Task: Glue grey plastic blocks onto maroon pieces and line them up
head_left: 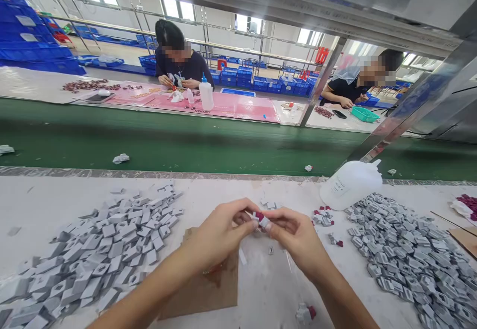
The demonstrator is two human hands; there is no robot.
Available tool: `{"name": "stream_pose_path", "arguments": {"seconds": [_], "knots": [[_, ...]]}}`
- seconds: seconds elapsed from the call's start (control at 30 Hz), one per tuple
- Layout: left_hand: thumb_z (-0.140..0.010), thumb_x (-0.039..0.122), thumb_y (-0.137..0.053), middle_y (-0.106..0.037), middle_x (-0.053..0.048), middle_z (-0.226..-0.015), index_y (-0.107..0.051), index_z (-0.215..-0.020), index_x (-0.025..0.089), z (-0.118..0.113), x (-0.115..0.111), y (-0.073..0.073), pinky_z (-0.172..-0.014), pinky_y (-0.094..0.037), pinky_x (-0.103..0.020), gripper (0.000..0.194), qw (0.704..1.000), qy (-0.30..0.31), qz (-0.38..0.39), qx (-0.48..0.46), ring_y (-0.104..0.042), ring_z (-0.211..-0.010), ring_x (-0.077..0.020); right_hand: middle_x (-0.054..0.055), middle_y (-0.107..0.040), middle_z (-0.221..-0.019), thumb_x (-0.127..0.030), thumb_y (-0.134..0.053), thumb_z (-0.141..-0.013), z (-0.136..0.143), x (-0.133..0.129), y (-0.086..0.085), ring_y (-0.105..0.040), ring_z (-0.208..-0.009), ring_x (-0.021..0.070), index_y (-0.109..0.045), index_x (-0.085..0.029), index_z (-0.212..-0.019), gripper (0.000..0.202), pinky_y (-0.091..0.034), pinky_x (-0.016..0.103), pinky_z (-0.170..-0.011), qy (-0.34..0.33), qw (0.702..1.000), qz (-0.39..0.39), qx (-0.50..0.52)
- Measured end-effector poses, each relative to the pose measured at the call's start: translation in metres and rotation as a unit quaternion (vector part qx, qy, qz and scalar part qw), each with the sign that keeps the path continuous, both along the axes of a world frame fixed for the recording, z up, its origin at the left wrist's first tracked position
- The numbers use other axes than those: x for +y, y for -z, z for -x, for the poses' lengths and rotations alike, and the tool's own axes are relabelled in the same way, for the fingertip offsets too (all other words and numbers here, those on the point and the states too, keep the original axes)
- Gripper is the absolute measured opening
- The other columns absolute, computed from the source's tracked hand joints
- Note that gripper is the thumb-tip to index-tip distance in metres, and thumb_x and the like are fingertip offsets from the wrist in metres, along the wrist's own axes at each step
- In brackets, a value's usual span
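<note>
Between both hands, above the middle of the table, is a small grey and dark-red plastic part (260,217). My left hand (233,222) pinches its left side with thumb and fingers. My right hand (290,229) pinches the grey end on the right. Fingertips cover much of the part, so its exact shape is hidden. Below my left hand lies a piece of brown cardboard (219,289) with a wet-looking stain. A single small grey piece (271,250) rests on the table under my hands. Several grey and dark-red parts (323,215) lie just beyond my right hand.
A heap of grey blocks (112,239) spreads at left; a heap of smaller grey pieces (413,259) lies at right. A white plastic bottle (350,185) leans near a metal post. Behind runs a green conveyor belt (208,147). Two co-workers (182,63) sit across it.
</note>
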State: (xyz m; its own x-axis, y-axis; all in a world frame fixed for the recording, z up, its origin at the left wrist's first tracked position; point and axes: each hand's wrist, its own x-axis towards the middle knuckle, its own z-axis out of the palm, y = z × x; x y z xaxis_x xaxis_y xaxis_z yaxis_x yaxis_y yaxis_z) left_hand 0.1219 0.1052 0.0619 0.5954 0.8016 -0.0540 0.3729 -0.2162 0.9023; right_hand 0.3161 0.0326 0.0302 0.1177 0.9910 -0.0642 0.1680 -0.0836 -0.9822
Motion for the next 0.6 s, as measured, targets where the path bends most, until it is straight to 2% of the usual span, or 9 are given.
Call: {"name": "stream_pose_path", "arguments": {"seconds": [0.07, 0.13, 0.2, 0.3, 0.37, 0.43, 0.6], "knots": [[-0.097, 0.027, -0.066, -0.084, -0.004, -0.101, -0.081, -0.106, 0.025, -0.013, 0.029, 0.007, -0.083, -0.060, -0.034, 0.017, 0.997, -0.027, -0.050, 0.050, -0.077, -0.091, -0.0238, 0.010, -0.085, -0.117, -0.042, -0.077, -0.095, -0.017, 0.028, 0.001, -0.082, -0.100, 0.0289, -0.084, -0.022, -0.124, 0.036, -0.068, 0.044, -0.091, 0.040, 0.995, 0.005, -0.087], [-0.101, 0.025, -0.065, -0.082, -0.007, -0.111, -0.078, -0.108, 0.021, -0.027, 0.062, 0.015, -0.091, -0.061, -0.038, 0.015, 0.990, -0.072, -0.071, 0.094, -0.076, -0.100, -0.0240, 0.012, -0.079, -0.134, -0.033, -0.073, -0.100, -0.039, 0.061, 0.000, -0.079, -0.107, 0.0289, -0.076, -0.022, -0.138, 0.040, -0.066, 0.047, -0.097, 0.117, 0.980, 0.015, -0.157], [-0.105, 0.029, -0.068, -0.078, -0.009, -0.122, -0.076, -0.115, 0.018, -0.040, 0.093, 0.022, -0.099, -0.061, -0.044, 0.017, 0.981, -0.115, -0.075, 0.136, -0.074, -0.111, -0.0253, 0.014, -0.068, -0.149, -0.029, -0.072, -0.105, -0.063, 0.093, 0.000, -0.074, -0.122, 0.0304, -0.068, -0.022, -0.147, 0.043, -0.061, 0.053, -0.107, 0.206, 0.950, 0.037, -0.232], [-0.105, 0.037, -0.073, -0.072, -0.011, -0.137, -0.072, -0.129, 0.018, -0.053, 0.126, 0.029, -0.104, -0.061, -0.052, 0.031, 0.963, -0.164, -0.076, 0.200, -0.071, -0.121, -0.0281, 0.013, -0.064, -0.152, -0.034, -0.074, -0.107, -0.092, 0.129, 0.000, -0.069, -0.129, 0.0318, -0.066, -0.022, -0.145, 0.041, -0.060, 0.056, -0.107, 0.290, 0.900, 0.091, -0.313], [-0.105, 0.038, -0.072, -0.071, -0.012, -0.141, -0.070, -0.134, 0.019, -0.058, 0.138, 0.032, -0.104, -0.061, -0.053, 0.035, 0.954, -0.178, -0.076, 0.229, -0.071, -0.123, -0.0289, 0.012, -0.067, -0.148, -0.036, -0.074, -0.107, -0.102, 0.143, 0.003, -0.071, -0.125, 0.0306, -0.067, -0.021, -0.142, 0.038, -0.062, 0.054, -0.103, 0.303, 0.881, 0.117, -0.344], [-0.105, 0.038, -0.072, -0.070, -0.012, -0.141, -0.070, -0.136, 0.020, -0.061, 0.145, 0.034, -0.103, -0.062, -0.053, 0.036, 0.948, -0.183, -0.076, 0.251, -0.071, -0.122, -0.0286, 0.012, -0.069, -0.145, -0.036, -0.074, -0.107, -0.104, 0.151, 0.007, -0.073, -0.121, 0.0293, -0.068, -0.021, -0.140, 0.037, -0.063, 0.052, -0.101, 0.289, 0.878, 0.123, -0.362], [-0.105, 0.039, -0.072, -0.070, -0.012, -0.141, -0.069, -0.136, 0.020, -0.058, 0.149, 0.038, -0.103, -0.061, -0.053, 0.037, 0.931, -0.200, -0.097, 0.289, -0.071, -0.122, -0.0291, 0.011, -0.072, -0.138, -0.035, -0.074, -0.108, -0.081, 0.146, 0.007, -0.074, -0.116, 0.0272, -0.070, -0.020, -0.135, 0.032, -0.064, 0.049, -0.099, 0.193, 0.911, 0.076, -0.357]]}}
